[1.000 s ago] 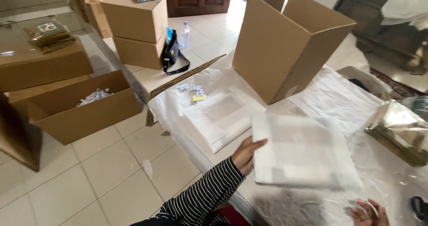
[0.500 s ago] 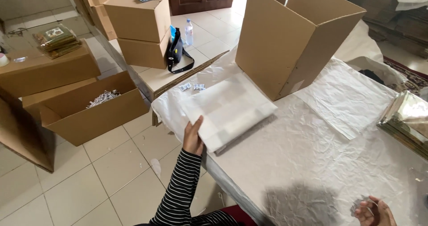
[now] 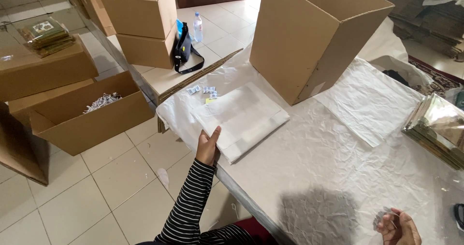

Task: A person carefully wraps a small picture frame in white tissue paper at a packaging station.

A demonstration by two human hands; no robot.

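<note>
A stack of white flat paper sheets [image 3: 244,117] lies at the near left edge of the paper-covered table [image 3: 338,177]. My left hand [image 3: 208,146], in a striped sleeve, rests against the stack's near corner, fingers touching its edge. My right hand [image 3: 398,228] hovers low at the bottom right over the table, fingers curled, pinching something small and clear that I cannot make out. A large open cardboard box [image 3: 314,37] stands on the table just behind the stack. One loose white sheet [image 3: 369,102] lies spread to the right of the box.
Shiny foil pouches [image 3: 437,129] are piled at the right edge. Small sachets [image 3: 203,90] lie behind the stack. On the floor to the left sit an open box with shredded paper [image 3: 92,114], closed stacked boxes [image 3: 142,22], a black bag [image 3: 183,49] and a water bottle [image 3: 197,26].
My left hand carried a white sheet from the right over to the stack on the left and laid it there; the view shifted left. My right hand stayed low at the bottom right.
</note>
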